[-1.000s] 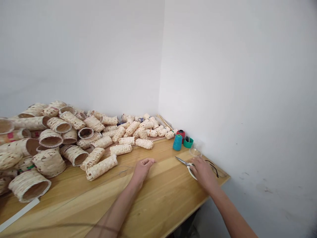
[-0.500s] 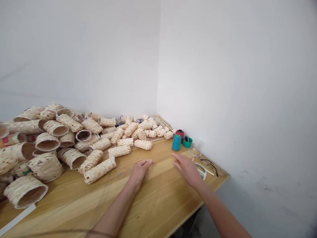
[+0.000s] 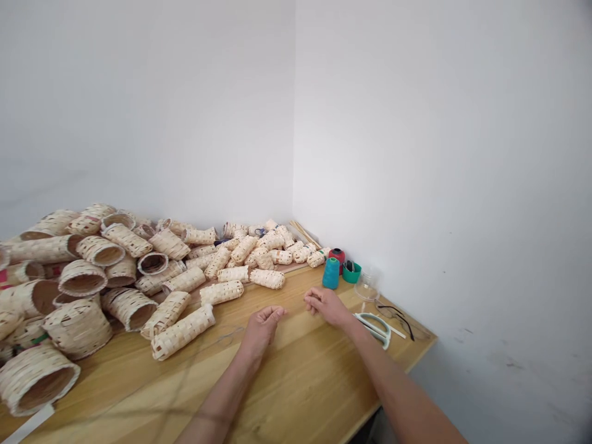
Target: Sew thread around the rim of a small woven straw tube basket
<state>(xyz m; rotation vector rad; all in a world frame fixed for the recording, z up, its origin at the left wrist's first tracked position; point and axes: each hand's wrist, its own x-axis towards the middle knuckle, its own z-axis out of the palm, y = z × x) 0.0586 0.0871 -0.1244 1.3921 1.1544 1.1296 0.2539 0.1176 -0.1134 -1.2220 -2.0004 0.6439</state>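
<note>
My left hand (image 3: 262, 330) rests on the wooden table (image 3: 296, 382), its fingers curled and holding nothing. It lies just right of a woven wood-strip tube (image 3: 183, 332). My right hand (image 3: 327, 306) is also curled and empty, between a teal thread cone (image 3: 330, 274) and scissors with white-and-green handles (image 3: 372, 329). Those scissors lie flat, apart from my hand. A heap of woven tubes (image 3: 97, 277) covers the left of the table, with smaller rolls (image 3: 266, 253) toward the corner.
A red spool (image 3: 337, 255), a green holder (image 3: 351, 272) and a clear plastic cup (image 3: 367, 286) stand in the corner. Eyeglasses (image 3: 395, 317) lie near the right table edge. White walls bound the far and right sides.
My right hand has let go of the scissors and moved left, toward my left hand. The scissors now lie uncovered on the table. My left hand has barely moved.
</note>
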